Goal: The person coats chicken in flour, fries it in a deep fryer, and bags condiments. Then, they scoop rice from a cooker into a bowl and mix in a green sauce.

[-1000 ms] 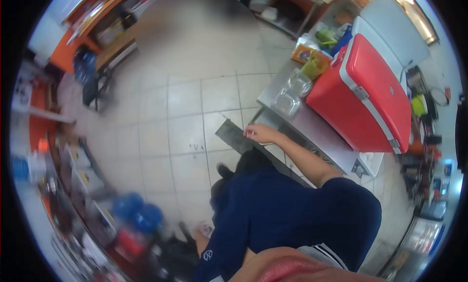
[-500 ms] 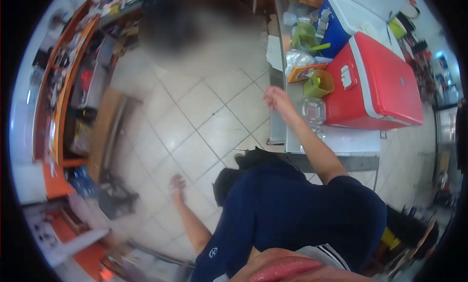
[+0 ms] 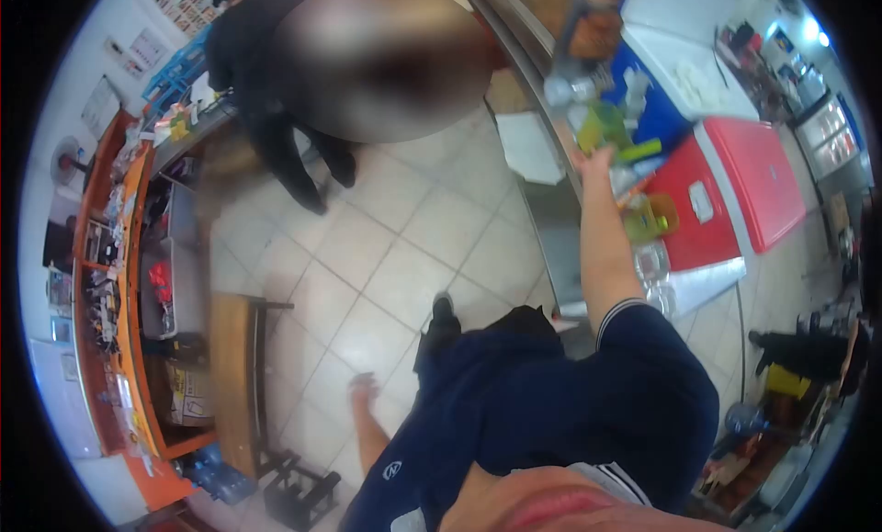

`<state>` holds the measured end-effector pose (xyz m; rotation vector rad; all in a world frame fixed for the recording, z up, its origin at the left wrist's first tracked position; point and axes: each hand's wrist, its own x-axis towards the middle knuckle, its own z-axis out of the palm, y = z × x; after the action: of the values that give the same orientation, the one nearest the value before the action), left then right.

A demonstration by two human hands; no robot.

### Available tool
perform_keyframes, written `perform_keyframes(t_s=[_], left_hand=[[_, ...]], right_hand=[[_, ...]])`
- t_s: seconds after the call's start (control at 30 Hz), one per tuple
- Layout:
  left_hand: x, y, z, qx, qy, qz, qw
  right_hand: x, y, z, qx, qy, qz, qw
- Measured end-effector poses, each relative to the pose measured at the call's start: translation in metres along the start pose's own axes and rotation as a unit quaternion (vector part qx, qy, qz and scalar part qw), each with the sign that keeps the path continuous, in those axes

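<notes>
My right hand (image 3: 595, 162) is over the counter edge, fingers apart, beside a green container (image 3: 602, 128) with a green handle; whether it touches the container cannot be made out. Nearer me on the counter (image 3: 703, 288) are a second green container (image 3: 649, 218), clear plastic containers (image 3: 652, 261) and a red cooler (image 3: 684, 206) with a white rim. My left hand (image 3: 364, 385) hangs low over the tiled floor, slightly blurred, its fingers apart and nothing in it.
Behind the red cooler stands a blue cooler (image 3: 660, 114) with white inside. A person in dark clothes (image 3: 262, 91) stands at the far left. A wooden bench (image 3: 236, 385), a dark stool (image 3: 299, 491) and orange shelving (image 3: 133, 348) line the left side.
My right hand has moved forward along the counter to the farther green container. The view has shifted, and the person in dark clothes now shows clearly. A shoe of mine has come into view.
</notes>
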<state>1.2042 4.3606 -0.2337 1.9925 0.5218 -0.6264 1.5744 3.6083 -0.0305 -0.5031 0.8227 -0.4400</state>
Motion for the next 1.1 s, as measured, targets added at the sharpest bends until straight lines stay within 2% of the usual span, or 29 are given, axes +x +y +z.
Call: perform_keyframes(t_s=[0.03, 0.07, 0.13, 0.2, 0.27, 0.33, 0.43, 0.53, 0.57, 0.6, 0.63, 0.67, 0.7, 0.73, 0.77, 0.83, 0.87, 0.93, 0.97, 1.03, 1.07, 1.1], left_hand=[[0.005, 0.032, -0.018, -0.17, 0.052, -0.101, 0.979], [0.01, 0.059, -0.038, -0.161, 0.068, -0.119, 0.977], [0.045, 0.048, -0.073, -0.171, 0.047, -0.107, 0.978], [0.065, 0.061, -0.095, -0.214, 0.059, -0.101, 0.97], [0.093, 0.072, -0.102, -0.148, 0.038, -0.157, 0.976], [0.108, 0.087, -0.099, -0.171, 0.013, -0.142, 0.975], [0.134, 0.111, -0.085, -0.172, -0.045, -0.122, 0.976], [0.165, 0.144, -0.065, -0.156, -0.122, -0.078, 0.977], [0.183, 0.159, -0.058, -0.113, -0.122, -0.051, 0.985], [0.203, 0.164, -0.046, -0.07, -0.123, -0.026, 0.99], [0.251, 0.146, -0.03, 0.035, -0.131, 0.045, 0.99], [0.285, 0.154, -0.02, 0.092, -0.165, 0.111, 0.976], [0.289, 0.174, -0.012, 0.073, -0.146, 0.2, 0.966], [0.284, 0.217, -0.006, 0.048, -0.16, 0.223, 0.961], [0.265, 0.284, -0.002, 0.021, -0.171, 0.252, 0.952], [0.22, 0.398, 0.015, 0.116, -0.118, 0.236, 0.958], [0.217, 0.426, 0.026, 0.108, -0.12, 0.245, 0.956], [0.213, 0.466, 0.05, 0.084, -0.218, 0.391, 0.89], [0.206, 0.489, 0.063, 0.073, -0.217, 0.397, 0.889], [0.194, 0.529, 0.083, 0.201, -0.218, 0.559, 0.774], [0.192, 0.545, 0.092, 0.196, -0.212, 0.563, 0.775], [0.19, 0.56, 0.101, 0.193, -0.24, 0.589, 0.748]], right_hand=[[0.004, -0.002, 0.007, -0.012, 0.012, -0.04, 0.999], [0.012, -0.006, 0.01, -0.018, 0.028, -0.081, 0.996], [0.107, -0.006, -0.023, 0.059, 0.001, -0.06, 0.996], [0.078, -0.008, -0.016, 0.073, 0.009, -0.042, 0.996], [0.033, -0.002, -0.005, 0.058, 0.028, -0.095, 0.993], [-0.003, 0.008, 0.007, 0.011, 0.131, -0.129, 0.983], [-0.036, 0.023, 0.008, -0.032, 0.083, -0.113, 0.99], [-0.058, 0.037, 0.01, -0.074, 0.087, -0.094, 0.989], [-0.065, 0.043, 0.01, -0.072, 0.103, -0.096, 0.987], [-0.073, 0.049, 0.01, -0.112, 0.076, -0.098, 0.986], [-0.084, 0.055, 0.009, -0.152, 0.048, -0.099, 0.982], [-0.099, 0.061, 0.008, -0.152, 0.064, -0.097, 0.982], [-0.117, 0.065, 0.011, -0.209, 0.051, -0.078, 0.974], [-0.129, 0.065, 0.017, -0.262, 0.032, -0.059, 0.963], [-0.141, 0.064, 0.021, -0.258, 0.034, -0.064, 0.963], [-0.165, 0.066, 0.022, -0.365, -0.024, -0.016, 0.931], [-0.168, 0.065, 0.021, -0.383, -0.047, 0.022, 0.922], [-0.18, 0.066, 0.018, -0.403, -0.082, 0.08, 0.908], [-0.189, 0.068, 0.024, -0.404, -0.097, 0.097, 0.905], [-0.207, 0.075, 0.038, -0.427, -0.135, 0.119, 0.886], [-0.204, 0.084, 0.039, -0.425, -0.151, 0.131, 0.883], [-0.198, 0.093, 0.041, -0.422, -0.166, 0.144, 0.88]])
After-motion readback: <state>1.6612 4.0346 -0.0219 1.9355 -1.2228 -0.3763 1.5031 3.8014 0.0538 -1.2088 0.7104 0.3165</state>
